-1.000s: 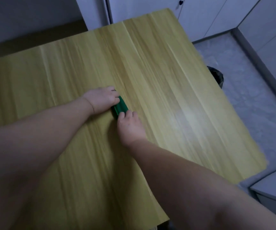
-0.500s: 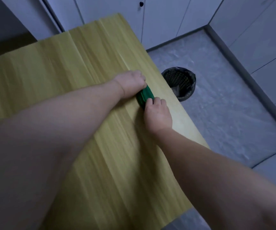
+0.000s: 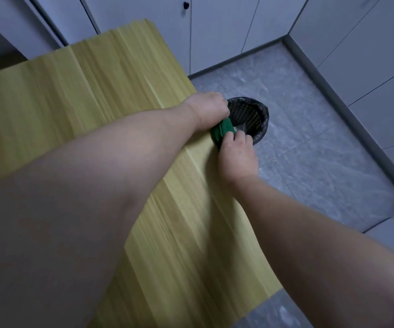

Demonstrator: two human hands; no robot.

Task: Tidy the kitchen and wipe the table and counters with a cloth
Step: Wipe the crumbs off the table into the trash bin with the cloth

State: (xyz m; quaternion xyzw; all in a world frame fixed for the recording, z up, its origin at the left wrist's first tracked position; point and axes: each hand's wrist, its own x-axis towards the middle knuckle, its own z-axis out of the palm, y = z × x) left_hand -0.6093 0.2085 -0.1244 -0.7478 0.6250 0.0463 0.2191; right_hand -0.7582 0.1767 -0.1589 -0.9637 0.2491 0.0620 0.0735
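Grip: left hand [image 3: 209, 110] and right hand [image 3: 237, 155] pinch the cloth [image 3: 222, 131] at the desk [image 3: 120, 91] right edge; wiping step, probably next pushing crumbs into the bin [image 3: 263, 124].

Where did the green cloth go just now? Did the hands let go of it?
The green cloth slid across the table to its right edge, next to the black bin on the floor. The left hand and right hand went along with it. Nothing was let go: both hands still hold the cloth between them, the same way as before.
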